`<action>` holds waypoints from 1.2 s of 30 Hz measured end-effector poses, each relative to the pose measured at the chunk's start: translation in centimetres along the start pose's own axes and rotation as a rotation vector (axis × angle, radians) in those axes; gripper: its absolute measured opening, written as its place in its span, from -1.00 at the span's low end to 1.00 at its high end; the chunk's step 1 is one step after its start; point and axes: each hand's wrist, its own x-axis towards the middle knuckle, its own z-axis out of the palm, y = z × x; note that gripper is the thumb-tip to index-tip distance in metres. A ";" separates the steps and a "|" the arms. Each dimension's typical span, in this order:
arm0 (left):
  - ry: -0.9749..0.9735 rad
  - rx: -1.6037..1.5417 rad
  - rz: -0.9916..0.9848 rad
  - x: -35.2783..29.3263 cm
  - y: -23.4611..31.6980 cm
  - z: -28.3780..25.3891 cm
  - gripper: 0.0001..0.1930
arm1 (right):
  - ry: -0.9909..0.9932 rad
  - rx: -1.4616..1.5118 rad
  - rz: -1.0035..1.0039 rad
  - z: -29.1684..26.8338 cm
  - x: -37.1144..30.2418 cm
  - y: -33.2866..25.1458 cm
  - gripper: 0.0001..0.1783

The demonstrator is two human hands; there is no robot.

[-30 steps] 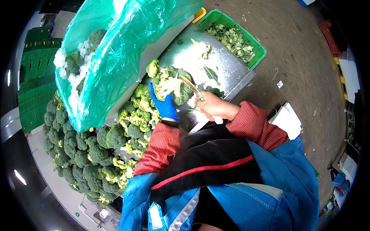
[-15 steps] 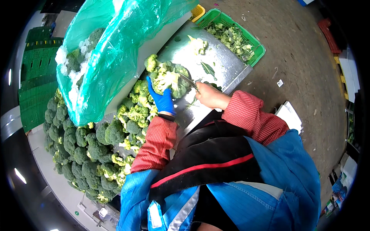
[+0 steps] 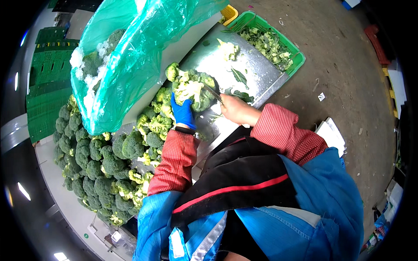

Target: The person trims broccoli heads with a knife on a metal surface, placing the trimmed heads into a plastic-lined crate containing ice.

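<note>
My left hand (image 3: pixel 183 114), in a blue glove, is closed round the near left side of a broccoli head (image 3: pixel 189 89), whose pale cut stem side faces up. Bare, my right hand (image 3: pixel 235 108) grips a knife (image 3: pixel 212 91); its blade reaches left against the broccoli, and its handle is mostly hidden in my fingers. Beneath them is a shiny metal work surface (image 3: pixel 200 54). Loose leaves (image 3: pixel 239 76) and a trimmed pale broccoli piece (image 3: pixel 229 50) lie on it beyond my right hand.
Many broccoli heads (image 3: pixel 104 174) are piled on the left. Above them stands a green plastic bag (image 3: pixel 130 65) with ice and broccoli. A green crate (image 3: pixel 298 61) of trimmings sits at the far right end, beside a yellow crate (image 3: pixel 229 14). Stacked green crates (image 3: pixel 48 104) stand far left.
The whole view has shifted slightly, with the surroundings sliding a little right. My hands keep their hold on the broccoli and the knife, the blade still against the stem side.
</note>
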 end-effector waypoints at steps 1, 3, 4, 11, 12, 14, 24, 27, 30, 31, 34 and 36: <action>-0.022 0.006 0.029 0.0 -0.1 0.0 -0.20 | -0.033 0.060 0.031 -0.1 0.0 -0.1 -0.84; -0.070 0.018 0.088 -0.1 0.3 0.6 -0.20 | -0.225 0.394 0.233 -1.3 0.3 -0.8 -0.85; -0.092 0.047 0.114 -0.4 0.9 1.2 -0.20 | -0.303 0.553 0.256 -1.9 0.1 -1.1 -0.86; -0.090 0.016 0.103 -0.1 0.7 1.1 -0.22 | -0.015 0.104 0.106 0.6 0.5 0.0 -0.81; -0.085 0.009 0.154 0.8 -0.7 0.3 -0.23 | 0.070 -0.028 0.024 1.3 1.0 0.7 -0.78; -0.051 -0.003 0.094 0.3 0.3 1.4 -0.22 | 0.054 0.000 0.057 1.6 2.1 1.5 -0.80; -0.425 -0.038 -0.133 2.8 3.0 -1.4 -0.44 | -0.098 -0.160 -0.066 -2.1 1.9 0.2 -0.81; -0.505 -0.113 -0.245 3.1 3.9 -1.4 -0.41 | 0.078 -0.311 -0.383 -1.5 4.4 4.5 -0.80; -0.462 -0.064 -0.262 3.0 4.9 -1.4 -0.37 | -0.388 -0.006 0.120 -5.1 2.3 0.9 -0.79; -0.465 -0.054 -0.264 3.2 5.0 -1.6 -0.37 | -0.349 -0.021 0.129 -5.9 1.6 0.4 -0.79; -0.426 0.015 -0.263 3.6 5.1 -2.1 -0.32 | -0.155 -0.237 0.046 -7.4 0.5 0.2 -0.71; -0.406 0.136 -0.184 3.2 5.1 -1.5 -0.26 | 0.131 -0.453 -0.275 -6.7 0.5 1.0 -0.73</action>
